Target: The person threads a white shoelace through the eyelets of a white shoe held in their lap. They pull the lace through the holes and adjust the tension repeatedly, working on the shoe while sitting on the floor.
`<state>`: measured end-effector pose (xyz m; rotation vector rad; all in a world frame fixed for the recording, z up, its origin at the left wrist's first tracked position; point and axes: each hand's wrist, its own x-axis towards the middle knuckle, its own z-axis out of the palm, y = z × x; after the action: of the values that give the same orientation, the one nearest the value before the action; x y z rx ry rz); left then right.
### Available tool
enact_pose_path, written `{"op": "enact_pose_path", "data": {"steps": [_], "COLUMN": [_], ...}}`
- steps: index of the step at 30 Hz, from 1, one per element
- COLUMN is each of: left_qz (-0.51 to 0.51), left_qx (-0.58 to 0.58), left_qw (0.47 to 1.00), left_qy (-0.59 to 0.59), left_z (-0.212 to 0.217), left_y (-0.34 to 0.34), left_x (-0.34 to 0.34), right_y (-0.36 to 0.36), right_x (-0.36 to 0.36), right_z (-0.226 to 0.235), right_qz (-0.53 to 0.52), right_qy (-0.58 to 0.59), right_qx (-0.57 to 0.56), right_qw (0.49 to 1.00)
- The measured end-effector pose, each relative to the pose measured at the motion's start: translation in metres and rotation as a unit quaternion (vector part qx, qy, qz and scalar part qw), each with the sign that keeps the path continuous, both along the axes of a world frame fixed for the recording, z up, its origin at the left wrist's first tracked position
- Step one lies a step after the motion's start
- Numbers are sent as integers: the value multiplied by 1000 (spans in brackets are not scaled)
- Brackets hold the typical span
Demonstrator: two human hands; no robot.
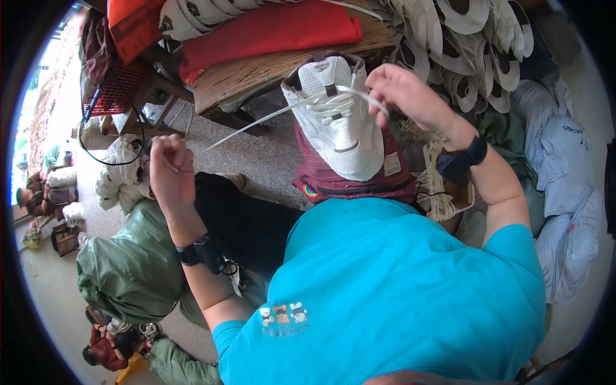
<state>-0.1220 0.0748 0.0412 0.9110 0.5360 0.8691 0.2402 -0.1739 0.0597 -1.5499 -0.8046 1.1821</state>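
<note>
A white shoe (337,119) rested toe-down on the person's maroon-covered knee (350,176), just below the front edge of the wooden desk (256,70). The right hand (404,90) was closed, pinching a white lace (362,95) at the eyelets. The left hand (170,170) was fisted around the lace's far end, pulled taut and well apart from the shoe.

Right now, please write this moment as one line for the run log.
left hand: pulls white lace taut | right hand: holds other lace end | white sneaker: on maroon cloth, lap
</note>
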Motion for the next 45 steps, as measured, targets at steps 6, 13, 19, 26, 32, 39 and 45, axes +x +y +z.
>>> {"op": "enact_pose_path", "data": {"steps": [6, 13, 19, 26, 32, 39, 45], "left_qz": [-8, 20, 2, -55, -56, 47, 96], "left_qx": [548, 484, 565, 696, 769, 695, 729], "left_qw": [728, 816, 769, 650, 561, 650, 605], "left_qy": [411, 314, 298, 301, 302, 305, 306], "left_z": [4, -5, -8, -1, 3, -7, 2], "left_y": [-62, -97, -97, -95, -64, -71, -66], "left_x": [65, 140, 155, 146, 133, 134, 159], "right_y": [12, 23, 26, 28, 26, 6, 15], "right_x": [5, 5, 3, 14, 15, 18, 16], "right_z": [-4, 2, 6, 4, -4, -8, 11], "right_qz": [53, 134, 124, 90, 60, 68, 100], "right_qy": [429, 461, 97, -744, -751, -202, 26], "right_qx": [-102, -75, -61, 250, 227, 25, -33], "right_qw": [896, 874, 986, 613, 618, 977, 994]}}
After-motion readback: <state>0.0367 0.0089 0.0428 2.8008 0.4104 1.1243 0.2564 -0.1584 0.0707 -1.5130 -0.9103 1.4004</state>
